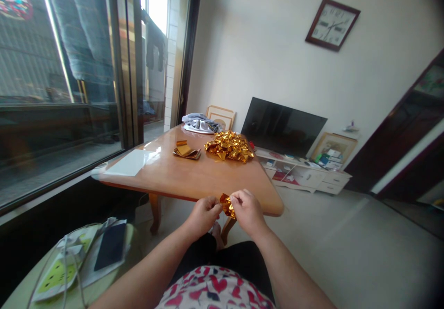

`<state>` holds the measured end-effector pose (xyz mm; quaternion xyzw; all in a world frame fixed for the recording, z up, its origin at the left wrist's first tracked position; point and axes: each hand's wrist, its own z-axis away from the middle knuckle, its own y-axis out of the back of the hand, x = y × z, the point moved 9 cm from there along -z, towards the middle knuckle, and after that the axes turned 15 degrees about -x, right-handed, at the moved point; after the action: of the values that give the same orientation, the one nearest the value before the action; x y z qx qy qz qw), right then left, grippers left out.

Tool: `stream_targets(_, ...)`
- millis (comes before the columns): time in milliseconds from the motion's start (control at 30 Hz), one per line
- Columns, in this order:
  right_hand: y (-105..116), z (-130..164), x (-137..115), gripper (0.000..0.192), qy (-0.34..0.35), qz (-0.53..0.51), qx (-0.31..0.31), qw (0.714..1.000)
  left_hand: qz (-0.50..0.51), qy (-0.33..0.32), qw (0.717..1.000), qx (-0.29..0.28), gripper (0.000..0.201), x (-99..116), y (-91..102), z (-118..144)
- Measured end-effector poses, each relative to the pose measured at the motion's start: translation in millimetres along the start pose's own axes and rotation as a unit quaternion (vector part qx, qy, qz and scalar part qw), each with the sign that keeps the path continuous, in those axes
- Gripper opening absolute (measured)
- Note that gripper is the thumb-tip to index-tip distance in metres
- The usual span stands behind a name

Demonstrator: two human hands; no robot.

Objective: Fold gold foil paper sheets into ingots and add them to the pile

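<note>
Here I see the left hand (204,214) and the right hand (247,211) both pinched closed on one small piece of gold foil paper (228,205), held between them in front of the near edge of the wooden tabletop (194,177), above my lap. The fingertips of each hand grip opposite sides of the foil, which looks creased and partly folded; I cannot tell its exact shape.

On the tabletop, well apart from the hands, a loose heap of folded gold foil pieces (229,146) lies toward the far side. Just beside it to the left sits a small stack of flat gold sheets (186,151). A white sheet (131,163) lies near the left corner, and a bundle of grey and white cloth (200,123) rests at the far end.

I see no bowl, box or tray among these things; the foil lies straight on the wood. At lower left, a round green table (21,290) carries a dark phone (111,246), cables and printed cards. A wall clock (332,24) hangs above a dark television (282,126).
</note>
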<state>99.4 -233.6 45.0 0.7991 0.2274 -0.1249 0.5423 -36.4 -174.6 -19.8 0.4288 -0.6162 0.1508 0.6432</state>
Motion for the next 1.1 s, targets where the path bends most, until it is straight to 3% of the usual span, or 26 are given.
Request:
stream_targets(200,-3,2,13,0.020,-0.045,-0.051,0.033,0.997,0.024,-0.023,0.999,0.006,0.026,4,-3.0,0)
stream_targets(333,-13,1,29,0.022,-0.082,-0.137,0.019,0.987,0.057,-0.022,0.998,-0.002,0.025,5,-6.0,1)
stream_targets(533,-12,2,36,0.029,-0.084,-0.209,-0.023,0.974,0.070,-0.015,0.997,0.023,0.026,-2,-0.2,0)
stream_targets(733,-13,6,28,0.023,-0.083,-0.210,-0.070,0.972,0.061,-0.013,0.997,0.034,0.029,-3,3.3,-2)
stream_targets(1100,-9,6,34,0.023,-0.097,-0.181,-0.032,0.978,0.092,-0.011,0.995,-0.021,0.031,3,-10.8,2)
